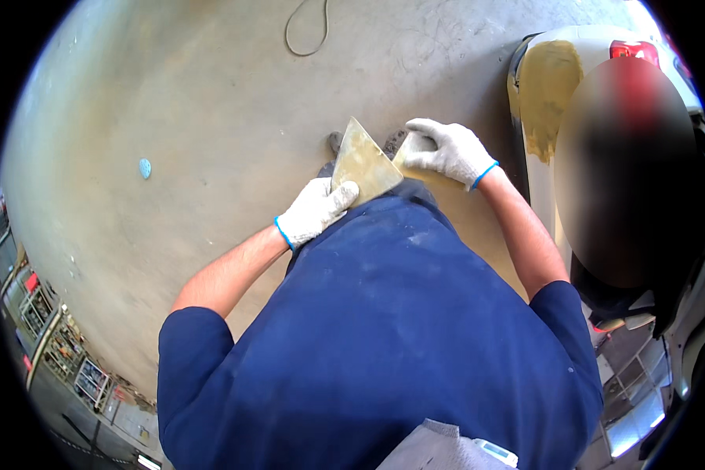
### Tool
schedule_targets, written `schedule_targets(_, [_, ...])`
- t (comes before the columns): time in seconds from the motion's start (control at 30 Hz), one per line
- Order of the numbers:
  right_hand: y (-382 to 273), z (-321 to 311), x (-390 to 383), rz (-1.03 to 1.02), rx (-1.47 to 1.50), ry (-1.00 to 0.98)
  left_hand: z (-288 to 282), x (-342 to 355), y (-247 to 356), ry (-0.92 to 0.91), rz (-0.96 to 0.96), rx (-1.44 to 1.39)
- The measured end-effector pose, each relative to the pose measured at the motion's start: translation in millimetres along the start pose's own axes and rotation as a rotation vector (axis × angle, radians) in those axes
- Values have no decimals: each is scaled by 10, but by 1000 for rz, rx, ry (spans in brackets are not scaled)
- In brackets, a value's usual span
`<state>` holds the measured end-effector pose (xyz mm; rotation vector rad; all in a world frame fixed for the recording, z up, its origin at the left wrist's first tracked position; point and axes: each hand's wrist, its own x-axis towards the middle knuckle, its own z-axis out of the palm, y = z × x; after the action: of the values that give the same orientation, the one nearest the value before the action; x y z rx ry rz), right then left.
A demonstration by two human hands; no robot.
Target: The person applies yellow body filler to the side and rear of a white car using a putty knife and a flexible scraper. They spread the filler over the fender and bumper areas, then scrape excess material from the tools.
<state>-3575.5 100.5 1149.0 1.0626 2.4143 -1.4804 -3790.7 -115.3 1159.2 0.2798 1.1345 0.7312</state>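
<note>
My left hand (319, 210), in a white knit glove with a blue cuff, grips a flat, beige, smeared plate (366, 162) that looks like a putty board. Its thumb lies on top, and one corner of the plate points away from me. Just to the right, my right hand (452, 152), gloved the same way, is closed on a thin pale yellowish piece (403, 151) that looks like a putty spreader. That piece is close to the plate's right edge; whether they touch I cannot tell. Below both hands are my dark shoes, partly hidden.
At the right stands a white car body (595, 33) with a tan filler patch (550, 82) and a red tail light (634, 52); part of it is blurred. On the concrete floor lie a small blue object (145, 168) and a looped cord (309, 52). Racks (63, 348) stand lower left.
</note>
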Motion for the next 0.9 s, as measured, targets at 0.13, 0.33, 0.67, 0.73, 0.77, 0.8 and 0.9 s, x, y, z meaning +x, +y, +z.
schedule_targets(0.13, [-503,43,243,125,412,95,242,155,202,33,16,266])
schedule_targets(0.33, [-221,-1,76,-115,385,34,102,208,227,-141,-50,179])
schedule_targets(0.67, [-588,65,392,-19,677,174,167,292,421,-140,-104,100])
schedule_targets(0.73, [-226,111,312,-104,490,129,149,308,282,-110,-77,94])
schedule_targets(0.77, [26,118,243,-139,393,107,133,333,244,-100,-65,88])
schedule_targets(0.8, [277,80,189,-109,265,102,66,324,358,-145,-72,190])
schedule_targets(0.9, [298,-85,159,22,-54,81,139,296,470,-101,-53,88])
